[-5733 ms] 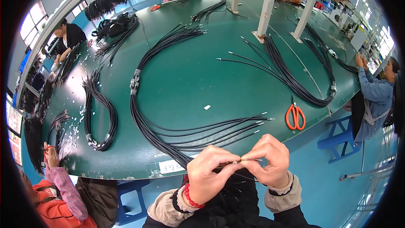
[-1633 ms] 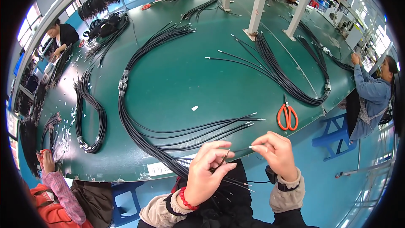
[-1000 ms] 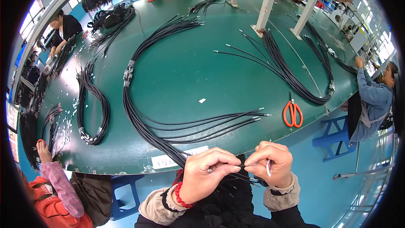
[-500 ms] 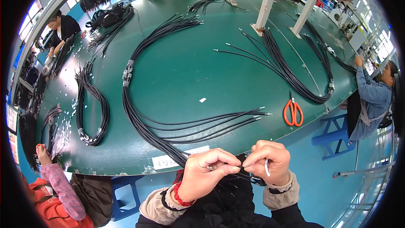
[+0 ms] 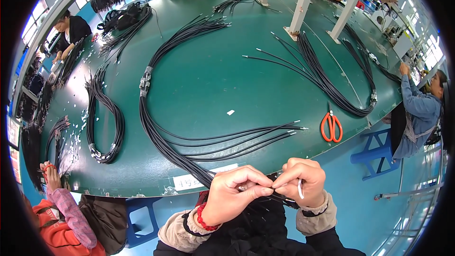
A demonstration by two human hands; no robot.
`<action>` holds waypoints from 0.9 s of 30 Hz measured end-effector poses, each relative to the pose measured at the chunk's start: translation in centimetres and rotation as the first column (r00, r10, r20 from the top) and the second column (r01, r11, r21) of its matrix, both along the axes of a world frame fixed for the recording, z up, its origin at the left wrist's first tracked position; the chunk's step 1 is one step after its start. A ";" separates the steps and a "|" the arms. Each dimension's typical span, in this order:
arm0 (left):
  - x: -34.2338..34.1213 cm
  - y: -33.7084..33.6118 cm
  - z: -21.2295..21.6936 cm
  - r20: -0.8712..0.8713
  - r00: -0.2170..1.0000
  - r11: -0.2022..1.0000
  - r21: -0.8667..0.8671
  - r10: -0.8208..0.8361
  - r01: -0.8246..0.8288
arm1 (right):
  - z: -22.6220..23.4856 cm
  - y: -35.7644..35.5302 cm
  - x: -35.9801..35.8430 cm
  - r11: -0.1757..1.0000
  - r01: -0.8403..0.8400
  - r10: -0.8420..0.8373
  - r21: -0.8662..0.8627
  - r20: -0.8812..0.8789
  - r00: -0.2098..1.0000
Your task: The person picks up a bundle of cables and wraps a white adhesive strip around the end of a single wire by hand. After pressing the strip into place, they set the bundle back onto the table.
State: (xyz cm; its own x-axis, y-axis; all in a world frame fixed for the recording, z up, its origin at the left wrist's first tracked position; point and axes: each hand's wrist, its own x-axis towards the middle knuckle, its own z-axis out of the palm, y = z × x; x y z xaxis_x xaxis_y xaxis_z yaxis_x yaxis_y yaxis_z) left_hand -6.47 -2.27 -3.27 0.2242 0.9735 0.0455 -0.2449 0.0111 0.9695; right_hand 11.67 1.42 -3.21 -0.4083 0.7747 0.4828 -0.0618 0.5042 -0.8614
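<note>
My left hand [image 5: 237,192] and my right hand [image 5: 303,180] meet fingertip to fingertip just off the table's near edge. Both are closed in a pinch, with a thin black cable between the fingertips, its end mostly hidden. A narrow white strip [image 5: 300,189] sticks out from the curled fingers of my right hand. Several black cables [image 5: 279,198] pass below the hands. Behind my left hand, a thick bundle of black cables [image 5: 163,147] curves away across the table, its loose ends tipped with metal.
Orange-handled scissors [image 5: 331,127] lie right of my hands on the green table [image 5: 204,90]. Other cable bundles [image 5: 327,85] lie to the right and left. White posts [image 5: 303,7] rise at the far side. White scraps are strewn at left. Several people sit around the table.
My fingertips have shifted slightly and come closer together around the cable. At lower left, another person's hand has moved a little. The cables and scissors on the table stay in place.
</note>
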 end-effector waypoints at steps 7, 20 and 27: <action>0.7 0.0 -1.3 -0.005 0.986 0.953 0.260 0.164 -0.157 | -0.6 -0.8 -0.9 0.988 0.117 -0.112 -0.099 0.055 0.992; 2.8 -0.6 0.1 -0.013 0.950 0.949 0.057 0.312 -0.311 | 0.7 -2.0 0.4 0.929 0.003 -0.033 -0.369 -0.073 0.997; 2.2 0.4 -0.5 -0.060 0.954 0.907 0.330 0.295 -0.260 | 1.3 -2.0 1.1 0.961 0.081 -0.091 -0.264 -0.024 0.996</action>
